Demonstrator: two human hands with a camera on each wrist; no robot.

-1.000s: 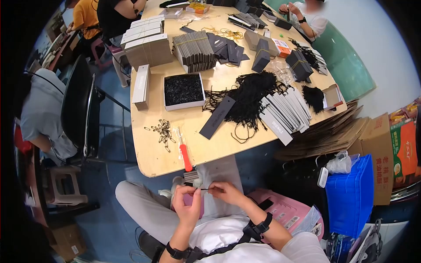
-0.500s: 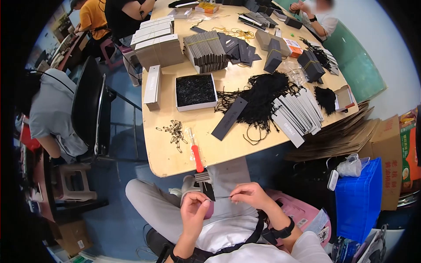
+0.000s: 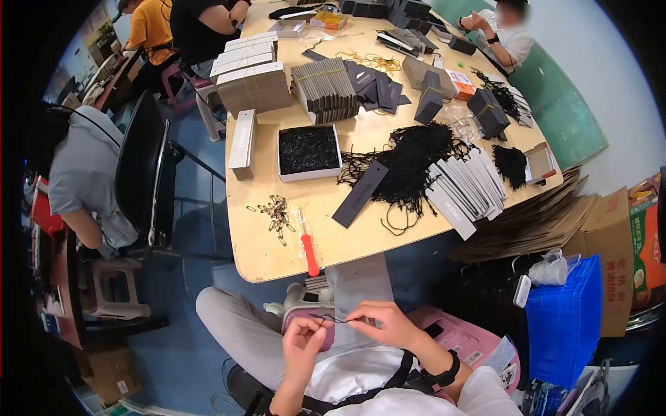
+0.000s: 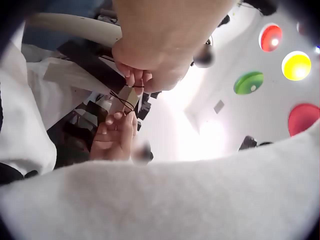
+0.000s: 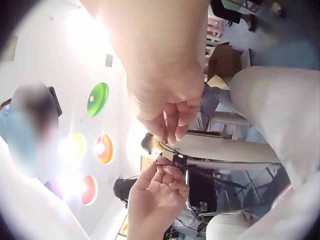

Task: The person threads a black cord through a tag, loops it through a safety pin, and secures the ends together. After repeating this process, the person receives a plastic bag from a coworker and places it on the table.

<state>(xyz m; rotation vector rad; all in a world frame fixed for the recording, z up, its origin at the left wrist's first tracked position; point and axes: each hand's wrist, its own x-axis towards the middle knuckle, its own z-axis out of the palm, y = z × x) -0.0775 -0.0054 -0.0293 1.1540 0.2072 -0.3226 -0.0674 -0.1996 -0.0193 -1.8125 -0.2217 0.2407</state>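
A thin black cord (image 3: 336, 319) spans the short gap between the two hands, over the person's lap. My left hand (image 3: 303, 341) pinches one end between thumb and fingertips. On the other side, my right hand (image 3: 386, 323) pinches the cord with thumb and forefinger. In the left wrist view the cord (image 4: 123, 102) forms a loose loop between the fingertips. The right wrist view shows two strands of cord (image 5: 170, 148) running from hand to hand. Ahead on the table (image 3: 267, 253) lies a tangled heap of black cords (image 3: 427, 156).
Near the table edge lie a red-handled tool (image 3: 309, 255) and metal pins (image 3: 277, 216). Beyond are a box of small black pieces (image 3: 307, 149), a dark tag (image 3: 361, 194), fanned white tags (image 3: 468, 194) and banded tag stacks (image 3: 323, 90). A blue bin (image 3: 565, 319) stands right.
The hands first drew apart, pulling the cord straight, then came closer again, and the cord now hangs in a loop. The head view has shifted slightly.
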